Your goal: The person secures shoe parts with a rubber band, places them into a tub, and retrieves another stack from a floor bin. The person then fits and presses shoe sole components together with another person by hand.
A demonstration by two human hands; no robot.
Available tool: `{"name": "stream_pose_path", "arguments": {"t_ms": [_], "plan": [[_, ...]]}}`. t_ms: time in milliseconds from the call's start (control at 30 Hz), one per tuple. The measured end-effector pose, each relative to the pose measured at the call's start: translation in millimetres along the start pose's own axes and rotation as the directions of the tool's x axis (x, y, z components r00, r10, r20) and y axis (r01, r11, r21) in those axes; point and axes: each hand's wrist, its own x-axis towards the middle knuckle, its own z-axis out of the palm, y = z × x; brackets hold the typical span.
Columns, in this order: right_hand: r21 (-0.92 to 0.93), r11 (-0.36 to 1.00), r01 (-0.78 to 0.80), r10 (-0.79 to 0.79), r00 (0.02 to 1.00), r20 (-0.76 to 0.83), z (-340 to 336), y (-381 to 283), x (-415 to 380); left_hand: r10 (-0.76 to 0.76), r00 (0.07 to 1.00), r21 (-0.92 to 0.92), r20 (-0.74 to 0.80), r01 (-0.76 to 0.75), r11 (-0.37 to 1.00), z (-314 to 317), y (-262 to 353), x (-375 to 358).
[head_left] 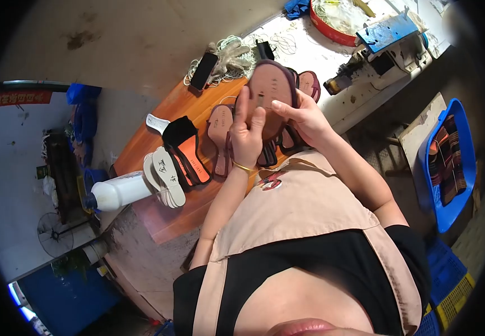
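Between my two hands is a flat, rounded shoe sole (273, 84) with a pinkish-brown face, a dark maroon rim and small marks on it. My left hand (247, 131), with a yellow bangle at the wrist, grips its left side, thumb across the face. On the right side, my right hand (307, 115) pinches the sole with the thumb on top. Just left of my left hand, a similar pink-lined sandal (220, 131) lies on the orange wooden board (141, 151). A black-strapped slipper with an orange insole (191, 157) sits farther left. More footwear lies partly hidden behind my hands.
A stack of white sole templates (165, 176) lies beside a white bottle (120, 190). Behind are a phone (202, 71), a work glove (230, 59) and loose cord. A machine (382, 59) stands at the back right. A blue basket (430, 168) holds several dark pieces.
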Motion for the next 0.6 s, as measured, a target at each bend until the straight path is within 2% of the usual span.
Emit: {"name": "stream_pose_path", "arguments": {"t_ms": [33, 67, 133, 167, 233, 300, 367, 400, 467, 533, 567, 600], "plan": [[-0.095, 0.995, -0.036, 0.035, 0.999, -0.017, -4, -4, 0, 0.066, 0.982, -0.125, -0.176, -0.089, 0.988, 4, 1, 3], [-0.095, 0.995, -0.032, 0.031, 0.999, -0.020, -8, -6, -1, -0.001, 0.970, -0.368, -0.243, -0.091, 0.925, 5, -7, 8], [-0.034, 0.997, -0.075, 0.074, 0.996, -0.040, -13, -6, -3, -0.060, 0.961, -0.510, -0.269, -0.090, 0.856, 7, -6, 13], [-0.052, 0.997, -0.053, 0.050, 0.998, -0.044, -14, -7, -3, -0.058, 0.962, -0.508, -0.266, -0.088, 0.857, 4, -9, 15], [-0.018, 0.999, -0.043, 0.042, 0.998, -0.047, -13, -7, -7, -0.207, 0.978, -0.774, 0.030, 0.154, 0.615, -2, -14, 18], [0.011, 1.000, -0.027, 0.027, 0.998, -0.052, -14, -12, -10, -0.238, 0.971, -0.785, 0.011, 0.155, 0.600, 4, -9, 19], [-0.232, 0.973, -0.005, -0.021, 0.994, -0.107, -15, -17, -14, -0.276, 0.961, -0.797, -0.009, 0.160, 0.583, 9, -8, 20], [-0.228, 0.974, -0.006, -0.020, 0.993, -0.113, -17, -16, -15, -0.275, 0.960, -0.785, -0.044, 0.137, 0.604, 11, -12, 20], [-0.598, 0.798, 0.080, -0.181, 0.977, -0.111, -22, -14, -19, -0.271, 0.960, -0.771, -0.065, 0.124, 0.625, 15, -12, 22], [-0.532, 0.844, 0.062, -0.161, 0.977, -0.142, -28, -14, -22, -0.274, 0.958, -0.777, -0.080, 0.112, 0.620, 21, -7, 28], [-0.363, 0.925, 0.114, -0.166, 0.979, -0.114, -35, -7, -24, -0.269, 0.961, -0.776, -0.068, 0.118, 0.619, 22, -7, 33], [-0.179, 0.971, 0.161, -0.179, 0.980, -0.087, -42, 1, -26, -0.231, 0.971, -0.770, 0.060, 0.192, 0.608, 22, -7, 41]]}}
